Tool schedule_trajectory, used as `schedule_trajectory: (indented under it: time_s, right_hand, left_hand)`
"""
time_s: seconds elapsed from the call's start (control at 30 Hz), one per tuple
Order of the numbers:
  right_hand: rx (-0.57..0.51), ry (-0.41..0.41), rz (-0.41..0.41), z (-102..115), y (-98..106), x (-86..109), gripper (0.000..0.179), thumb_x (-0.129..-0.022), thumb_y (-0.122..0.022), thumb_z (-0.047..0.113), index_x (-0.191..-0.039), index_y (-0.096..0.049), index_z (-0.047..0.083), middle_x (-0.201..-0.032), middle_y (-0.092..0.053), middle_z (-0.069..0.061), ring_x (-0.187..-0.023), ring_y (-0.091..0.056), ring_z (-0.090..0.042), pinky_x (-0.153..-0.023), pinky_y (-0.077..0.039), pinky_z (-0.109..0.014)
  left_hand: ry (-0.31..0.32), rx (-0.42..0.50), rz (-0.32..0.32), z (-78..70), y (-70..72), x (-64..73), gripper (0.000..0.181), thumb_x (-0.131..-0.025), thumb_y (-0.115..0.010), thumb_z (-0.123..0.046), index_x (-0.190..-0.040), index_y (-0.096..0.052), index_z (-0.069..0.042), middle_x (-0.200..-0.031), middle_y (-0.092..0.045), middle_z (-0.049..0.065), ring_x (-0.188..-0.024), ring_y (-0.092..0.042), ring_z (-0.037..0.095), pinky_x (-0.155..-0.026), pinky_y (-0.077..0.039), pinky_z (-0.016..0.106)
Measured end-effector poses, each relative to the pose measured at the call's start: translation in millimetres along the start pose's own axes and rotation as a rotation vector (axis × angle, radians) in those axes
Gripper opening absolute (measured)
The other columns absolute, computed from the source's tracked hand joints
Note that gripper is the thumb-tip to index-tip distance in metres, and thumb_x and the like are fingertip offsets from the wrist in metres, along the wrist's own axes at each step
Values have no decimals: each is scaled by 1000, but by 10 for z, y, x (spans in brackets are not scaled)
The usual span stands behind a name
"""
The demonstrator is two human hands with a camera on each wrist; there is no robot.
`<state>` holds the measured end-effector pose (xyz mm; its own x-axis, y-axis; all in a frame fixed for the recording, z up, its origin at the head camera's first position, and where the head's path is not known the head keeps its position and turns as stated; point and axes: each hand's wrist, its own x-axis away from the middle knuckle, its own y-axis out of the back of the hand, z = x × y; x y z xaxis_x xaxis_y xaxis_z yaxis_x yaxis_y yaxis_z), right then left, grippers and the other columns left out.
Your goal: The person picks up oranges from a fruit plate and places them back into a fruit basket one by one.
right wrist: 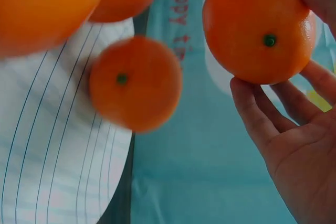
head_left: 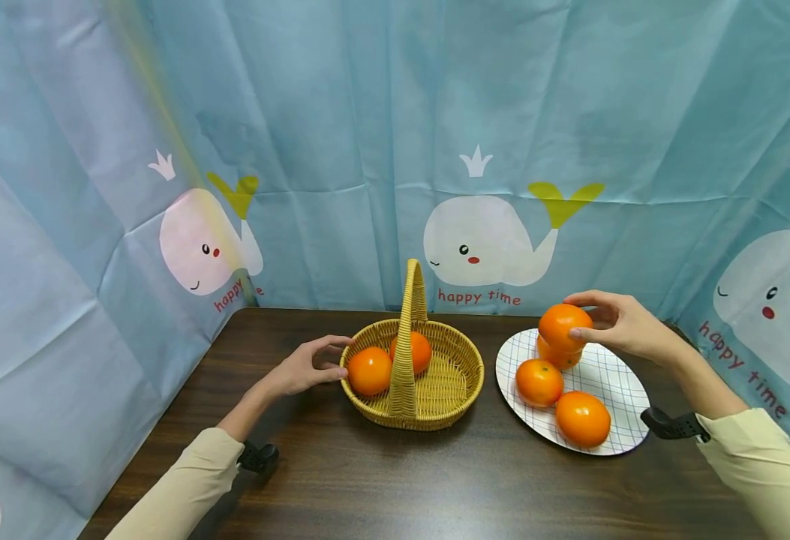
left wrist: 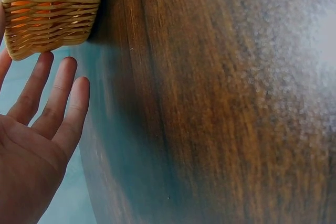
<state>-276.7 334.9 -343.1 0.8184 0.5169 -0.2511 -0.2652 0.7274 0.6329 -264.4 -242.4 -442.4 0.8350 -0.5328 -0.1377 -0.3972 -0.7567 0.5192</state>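
My right hand (head_left: pixel 620 326) holds an orange (head_left: pixel 563 327) between thumb and fingertips above the back of a white checked plate (head_left: pixel 620 382). The right wrist view shows the held orange (right wrist: pixel 257 27) whole, with its green stem spot towards the camera. Three more oranges lie on the plate: one (head_left: pixel 568 360) partly hidden under the held one, another (head_left: pixel 539 382) to the left, a third (head_left: pixel 582 418) in front. At the left rim of a yellow wicker basket (head_left: pixel 449 390), my left hand (head_left: pixel 300 367) touches it with fairly straight fingers. Two oranges (head_left: pixel 370 370) sit inside, left of centre.
The basket's tall arched handle (head_left: pixel 404 337) rises across its middle and partly covers one orange. Behind the dark wooden table (head_left: pixel 395 487) hangs a blue curtain (head_left: pixel 340 150) printed with whales. Black bands (head_left: pixel 674 425) circle both wrists.
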Motion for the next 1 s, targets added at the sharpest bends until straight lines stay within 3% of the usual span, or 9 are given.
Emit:
schedule_trajectory:
  time_s: [0.23,0.47,0.73,1.0]
  right_hand:
    - [-74,34,24,107,-198,-240,50,-93,-75,5,-139,-56,-1,-129,-61,-19,-110,-64,-20,-87,-56,-30]
    - [-77,97,27,189,-390,-410,51,-91,-77,3,-138,-57,0,-130,-61,-16,-114,-63,-27,-88,-55,-31]
    - [-115,115,56,301,-618,-474,53,-88,-80,5,-136,-59,4,-131,-61,-12,-113,-64,-30,-86,-57,-35]
    - [-144,185,75,304,-886,-521,54,-88,-81,4,-137,-58,1,-130,-61,-14,-113,-63,-27,-98,-51,-33]
  left_hand:
    - [5,3,-1,-10,-3,8,56,-98,-72,-15,-148,-49,-5,-150,-46,16,-132,-47,40,-98,-51,42]
    - [14,6,-1,-21,-7,13,57,-98,-72,-15,-148,-49,-4,-150,-46,17,-131,-47,41,-97,-52,43]
    - [20,21,-2,-34,-2,0,56,-97,-73,-15,-147,-50,-5,-150,-46,16,-132,-45,43,-97,-51,43]
    - [24,19,-2,-24,7,-7,56,-97,-73,-16,-147,-51,-7,-150,-46,16,-132,-46,41,-97,-52,43]
